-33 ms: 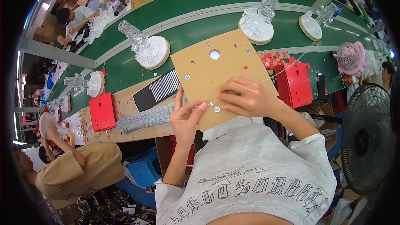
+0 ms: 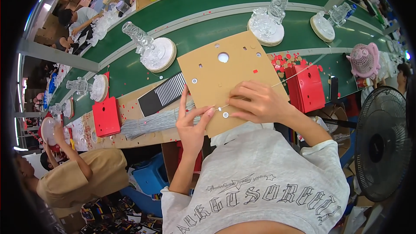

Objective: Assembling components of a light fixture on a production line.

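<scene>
A worker's two hands, left [image 2: 190,123] and right [image 2: 255,102], pinch one thin white wire [image 2: 277,84] over one tan cardboard panel [image 2: 225,73] on the bench beside two red stacks [image 2: 305,87].

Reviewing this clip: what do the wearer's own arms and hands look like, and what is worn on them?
Both forearms are bare. The left hand and right hand wear no gloves, and no rings or watch show. Short sleeves of a heathered grey T-shirt with dark outlined lettering end at the upper arms.
</scene>
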The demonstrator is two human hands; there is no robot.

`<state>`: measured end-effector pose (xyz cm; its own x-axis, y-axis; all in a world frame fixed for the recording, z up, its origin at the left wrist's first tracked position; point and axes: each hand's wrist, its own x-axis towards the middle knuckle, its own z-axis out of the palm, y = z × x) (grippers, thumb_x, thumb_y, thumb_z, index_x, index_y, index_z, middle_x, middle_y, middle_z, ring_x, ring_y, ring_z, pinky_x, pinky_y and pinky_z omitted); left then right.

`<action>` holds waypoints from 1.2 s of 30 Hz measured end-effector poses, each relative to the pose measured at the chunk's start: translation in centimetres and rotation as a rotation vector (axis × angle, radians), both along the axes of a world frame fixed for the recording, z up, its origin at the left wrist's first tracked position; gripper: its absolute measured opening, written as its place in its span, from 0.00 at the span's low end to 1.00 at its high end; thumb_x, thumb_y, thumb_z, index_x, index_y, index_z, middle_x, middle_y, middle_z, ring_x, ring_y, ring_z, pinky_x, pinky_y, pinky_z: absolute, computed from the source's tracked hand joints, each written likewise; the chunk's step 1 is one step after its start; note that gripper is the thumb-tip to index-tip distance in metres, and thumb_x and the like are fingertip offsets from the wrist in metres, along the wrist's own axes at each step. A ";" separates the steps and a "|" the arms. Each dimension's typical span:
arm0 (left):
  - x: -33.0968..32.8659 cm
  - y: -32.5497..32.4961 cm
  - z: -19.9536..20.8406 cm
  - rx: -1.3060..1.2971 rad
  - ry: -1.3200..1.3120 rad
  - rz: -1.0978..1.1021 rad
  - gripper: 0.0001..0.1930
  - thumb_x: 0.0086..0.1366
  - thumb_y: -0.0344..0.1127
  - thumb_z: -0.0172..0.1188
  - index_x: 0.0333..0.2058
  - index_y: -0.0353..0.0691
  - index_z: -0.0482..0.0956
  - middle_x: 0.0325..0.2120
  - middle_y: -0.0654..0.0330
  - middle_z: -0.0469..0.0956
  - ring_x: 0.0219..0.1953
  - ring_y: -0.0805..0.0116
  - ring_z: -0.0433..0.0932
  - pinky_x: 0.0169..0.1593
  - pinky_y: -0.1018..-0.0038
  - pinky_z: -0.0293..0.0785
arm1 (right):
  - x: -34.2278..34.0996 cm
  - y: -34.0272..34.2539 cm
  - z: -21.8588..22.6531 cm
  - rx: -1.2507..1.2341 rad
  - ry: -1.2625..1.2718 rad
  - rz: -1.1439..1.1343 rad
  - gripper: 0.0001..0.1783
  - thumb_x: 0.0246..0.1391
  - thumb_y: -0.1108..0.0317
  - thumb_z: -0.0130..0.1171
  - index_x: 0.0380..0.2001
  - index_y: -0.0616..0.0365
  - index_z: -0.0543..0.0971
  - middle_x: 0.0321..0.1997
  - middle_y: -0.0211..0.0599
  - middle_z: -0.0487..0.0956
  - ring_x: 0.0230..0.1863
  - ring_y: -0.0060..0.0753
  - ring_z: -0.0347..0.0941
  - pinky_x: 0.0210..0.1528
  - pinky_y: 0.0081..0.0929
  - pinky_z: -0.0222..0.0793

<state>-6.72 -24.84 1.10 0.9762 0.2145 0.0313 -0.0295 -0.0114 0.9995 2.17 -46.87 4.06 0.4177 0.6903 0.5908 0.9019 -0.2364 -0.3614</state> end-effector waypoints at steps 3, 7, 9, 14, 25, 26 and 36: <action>0.2 -0.6 1.7 0.399 -0.134 0.091 0.04 0.55 0.25 0.71 0.31 0.37 0.90 0.66 0.44 0.66 0.69 0.49 0.63 0.67 0.56 0.64 | 0.0 -0.4 0.0 -0.014 -0.014 -0.002 0.21 0.42 0.57 0.75 0.36 0.59 0.84 0.40 0.35 0.80 0.41 0.37 0.78 0.50 0.40 0.76; 0.6 -0.3 1.1 0.475 -0.293 -0.026 0.03 0.56 0.19 0.67 0.29 0.32 0.85 0.45 0.48 0.81 0.58 0.50 0.77 0.67 0.51 0.63 | 0.0 -0.8 -0.7 0.042 -0.028 0.034 0.25 0.39 0.53 0.77 0.37 0.59 0.85 0.43 0.34 0.81 0.43 0.36 0.78 0.59 0.50 0.72; 0.6 -0.4 1.0 0.452 -0.262 -0.063 0.03 0.57 0.17 0.66 0.28 0.31 0.82 0.37 0.49 0.84 0.53 0.51 0.82 0.68 0.50 0.62 | 0.0 -0.9 -0.9 0.034 -0.019 0.038 0.26 0.38 0.52 0.77 0.37 0.59 0.85 0.44 0.34 0.82 0.44 0.35 0.78 0.61 0.52 0.71; 1.0 0.3 0.7 0.213 -0.275 -0.045 0.04 0.60 0.17 0.62 0.27 0.31 0.78 0.30 0.52 0.81 0.45 0.53 0.85 0.69 0.48 0.60 | 0.7 -0.9 -0.6 0.000 0.017 0.063 0.27 0.38 0.51 0.76 0.40 0.56 0.86 0.45 0.32 0.81 0.46 0.34 0.77 0.62 0.53 0.68; 5.6 0.3 3.2 0.600 -0.234 -0.113 0.03 0.56 0.23 0.67 0.28 0.32 0.81 0.45 0.52 0.80 0.58 0.51 0.75 0.56 0.62 0.71 | -0.3 -0.9 -0.4 -0.100 0.014 0.053 0.30 0.38 0.49 0.75 0.45 0.51 0.84 0.48 0.31 0.78 0.48 0.36 0.73 0.53 0.38 0.69; 6.2 0.7 2.6 0.735 -0.280 -0.132 0.10 0.56 0.25 0.69 0.37 0.33 0.82 0.51 0.51 0.77 0.62 0.51 0.71 0.60 0.62 0.69 | -0.2 -1.1 -0.6 -0.098 0.007 0.057 0.30 0.38 0.49 0.75 0.45 0.51 0.84 0.48 0.31 0.78 0.48 0.36 0.73 0.53 0.38 0.69; 6.6 1.8 2.8 1.012 -0.122 -0.159 0.26 0.54 0.30 0.73 0.53 0.39 0.77 0.52 0.52 0.77 0.59 0.54 0.74 0.67 0.49 0.60 | 2.1 -11.9 -2.9 0.454 0.575 -0.946 0.14 0.68 0.65 0.56 0.42 0.63 0.85 0.28 0.37 0.83 0.28 0.22 0.78 0.28 0.21 0.72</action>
<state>-0.11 -22.99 3.91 0.9690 -0.0991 0.2261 -0.2051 -0.8330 0.5138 4.26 -58.73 1.17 0.9304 -0.2564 0.2619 0.1186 -0.4655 -0.8771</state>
